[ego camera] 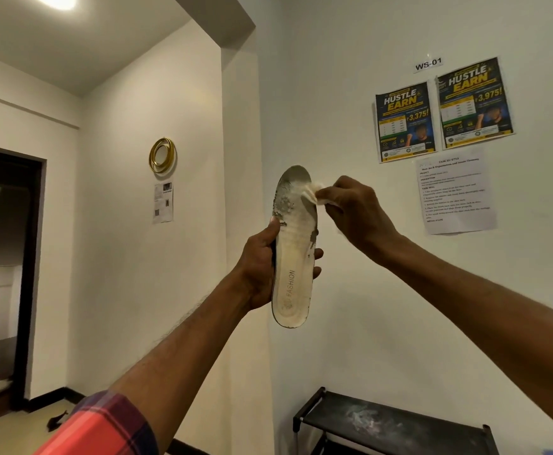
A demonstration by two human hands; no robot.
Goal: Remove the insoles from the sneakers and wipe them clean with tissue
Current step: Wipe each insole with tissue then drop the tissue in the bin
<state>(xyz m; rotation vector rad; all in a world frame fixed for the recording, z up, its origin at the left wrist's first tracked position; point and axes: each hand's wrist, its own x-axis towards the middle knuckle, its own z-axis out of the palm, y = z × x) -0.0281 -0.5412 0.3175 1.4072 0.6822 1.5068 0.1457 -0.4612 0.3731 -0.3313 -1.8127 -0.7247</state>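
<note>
A white insole (293, 257) marked FASHION stands upright in the air in front of the wall, toe end up, its upper part worn grey and flaky. My left hand (262, 267) grips it around the middle, thumb on the left edge and fingers wrapped behind. My right hand (350, 208) pinches a crumpled white tissue (311, 193) and presses it against the toe part of the insole. No sneakers are in view.
A black shoe rack (393, 425) with a dusty top stands below against the wall at the lower right. Posters (442, 110) and a printed sheet (455, 192) hang on the wall. A dark doorway (2, 274) opens at the left.
</note>
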